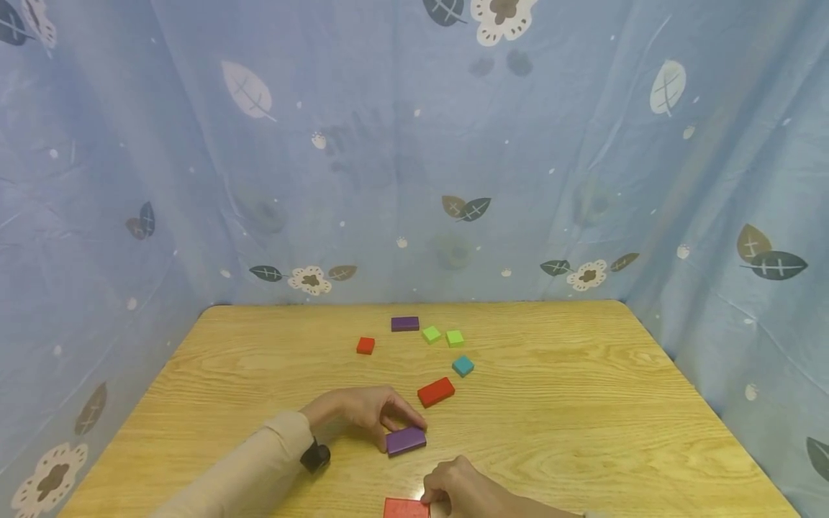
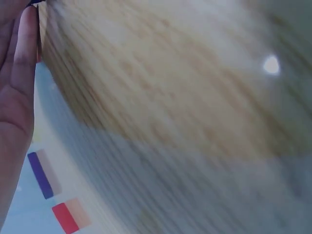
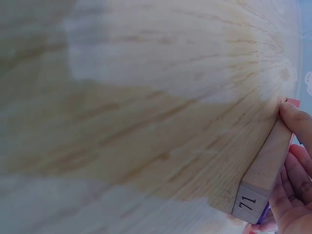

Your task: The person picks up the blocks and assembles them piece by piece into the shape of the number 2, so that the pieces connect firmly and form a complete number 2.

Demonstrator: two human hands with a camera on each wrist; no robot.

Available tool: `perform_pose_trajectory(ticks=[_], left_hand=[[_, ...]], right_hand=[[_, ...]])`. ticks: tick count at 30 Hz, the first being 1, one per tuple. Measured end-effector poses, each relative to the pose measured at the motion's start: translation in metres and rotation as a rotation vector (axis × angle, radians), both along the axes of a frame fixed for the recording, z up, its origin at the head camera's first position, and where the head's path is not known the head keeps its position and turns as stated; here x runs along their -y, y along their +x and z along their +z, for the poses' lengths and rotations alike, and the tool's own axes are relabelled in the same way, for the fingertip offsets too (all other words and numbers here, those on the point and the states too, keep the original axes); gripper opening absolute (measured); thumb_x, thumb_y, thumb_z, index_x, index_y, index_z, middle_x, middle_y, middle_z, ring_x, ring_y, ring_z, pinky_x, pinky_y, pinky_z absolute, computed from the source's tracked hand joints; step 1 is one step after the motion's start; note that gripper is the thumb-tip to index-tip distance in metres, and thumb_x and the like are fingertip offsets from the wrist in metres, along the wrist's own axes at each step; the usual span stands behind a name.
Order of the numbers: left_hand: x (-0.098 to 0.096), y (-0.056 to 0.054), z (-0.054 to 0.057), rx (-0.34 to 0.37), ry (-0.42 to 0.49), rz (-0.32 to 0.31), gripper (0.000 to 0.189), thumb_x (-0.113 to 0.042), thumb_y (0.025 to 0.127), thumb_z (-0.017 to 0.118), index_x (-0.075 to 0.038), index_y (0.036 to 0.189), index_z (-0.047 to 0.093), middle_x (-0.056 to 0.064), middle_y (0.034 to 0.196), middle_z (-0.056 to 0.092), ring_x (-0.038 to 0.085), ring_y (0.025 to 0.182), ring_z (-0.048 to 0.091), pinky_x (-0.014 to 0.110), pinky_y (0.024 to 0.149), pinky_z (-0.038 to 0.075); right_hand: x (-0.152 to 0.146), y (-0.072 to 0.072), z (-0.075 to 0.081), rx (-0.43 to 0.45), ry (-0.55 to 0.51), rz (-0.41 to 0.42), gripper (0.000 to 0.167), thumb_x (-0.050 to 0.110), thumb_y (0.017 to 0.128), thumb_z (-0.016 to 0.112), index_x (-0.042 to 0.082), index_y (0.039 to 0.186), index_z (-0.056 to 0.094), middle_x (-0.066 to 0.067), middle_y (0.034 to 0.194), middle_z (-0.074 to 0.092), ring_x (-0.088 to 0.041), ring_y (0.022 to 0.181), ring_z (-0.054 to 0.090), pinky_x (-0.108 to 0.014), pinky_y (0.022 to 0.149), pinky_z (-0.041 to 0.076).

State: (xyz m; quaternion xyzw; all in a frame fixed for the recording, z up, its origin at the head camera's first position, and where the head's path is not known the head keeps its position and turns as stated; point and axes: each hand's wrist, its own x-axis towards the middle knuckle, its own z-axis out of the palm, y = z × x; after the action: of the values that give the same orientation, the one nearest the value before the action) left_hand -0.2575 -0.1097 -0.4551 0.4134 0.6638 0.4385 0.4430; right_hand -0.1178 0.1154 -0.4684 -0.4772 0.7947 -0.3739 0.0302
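In the head view my left hand (image 1: pixel 376 411) pinches a purple rectangular block (image 1: pixel 406 441) by its ends, low over the table or on it; I cannot tell which. The left wrist view catches only part of those fingers (image 2: pixel 22 68). At the near edge of the head view, my right hand (image 1: pixel 463 491) holds a plain wooden block (image 3: pixel 263 170) marked 71 on its end, its thumb against the far end. Against that block lies a flat red piece (image 1: pixel 406 509), cut off by the frame. My right fingers partly hide both.
Beyond my hands lie a red rectangular block (image 1: pixel 437 391), a teal block (image 1: pixel 463 366), two lime green blocks (image 1: pixel 455 339), a small red block (image 1: pixel 365 346) and another purple block (image 1: pixel 404 324). A blue patterned curtain (image 1: pixel 388 158) surrounds the wooden table (image 1: pixel 583 403).
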Motion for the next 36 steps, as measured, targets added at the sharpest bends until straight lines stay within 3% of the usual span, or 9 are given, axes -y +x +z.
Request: perform_pose_trajectory(ticks=[5,12,23,30,36], left_hand=[[0.0,0.002,0.001,-0.058,-0.034,0.05,0.065,0.02,0.068,0.073,-0.006,0.126,0.063,0.0,0.131,0.059,0.005,0.121,0.05,0.025,0.091,0.047],[0.001,0.005,0.005,-0.155,-0.049,0.049,0.066,0.017,0.066,0.077,-0.008,0.125,0.064,-0.003,0.131,0.059,0.004,0.124,0.047,0.023,0.088,0.048],[0.002,0.009,0.01,-0.157,-0.044,0.053,0.068,0.019,0.065,0.075,-0.01,0.126,0.064,-0.004,0.133,0.057,0.005,0.125,0.046,0.023,0.087,0.049],[-0.003,0.013,0.017,-0.139,-0.044,0.05,0.07,0.022,0.064,0.073,-0.01,0.126,0.064,-0.007,0.131,0.058,0.006,0.126,0.045,0.023,0.087,0.049],[-0.006,0.016,0.02,-0.122,-0.043,0.041,0.069,0.021,0.064,0.074,-0.01,0.125,0.064,-0.006,0.13,0.059,0.005,0.125,0.046,0.023,0.087,0.049]], right_hand=[[0.0,0.0,0.001,0.007,0.008,-0.003,0.004,0.003,0.079,0.072,0.002,0.082,0.07,0.0,0.079,0.071,0.006,0.076,0.058,-0.007,0.065,0.045],[0.0,0.002,0.003,0.036,0.028,-0.031,0.004,0.001,0.079,0.071,0.002,0.083,0.071,0.002,0.08,0.07,0.005,0.076,0.058,-0.007,0.064,0.045],[0.0,0.002,0.005,0.056,0.059,-0.048,0.013,0.017,0.084,0.073,0.003,0.084,0.072,0.002,0.081,0.071,0.006,0.076,0.057,-0.008,0.065,0.045],[-0.001,0.001,0.005,0.069,0.088,-0.055,0.014,0.018,0.082,0.074,0.005,0.085,0.073,0.005,0.082,0.07,0.008,0.076,0.054,-0.01,0.064,0.045],[-0.003,-0.001,0.004,0.046,0.069,-0.053,0.026,0.031,0.081,0.076,0.006,0.086,0.073,0.005,0.084,0.07,0.006,0.079,0.055,-0.013,0.066,0.046]])
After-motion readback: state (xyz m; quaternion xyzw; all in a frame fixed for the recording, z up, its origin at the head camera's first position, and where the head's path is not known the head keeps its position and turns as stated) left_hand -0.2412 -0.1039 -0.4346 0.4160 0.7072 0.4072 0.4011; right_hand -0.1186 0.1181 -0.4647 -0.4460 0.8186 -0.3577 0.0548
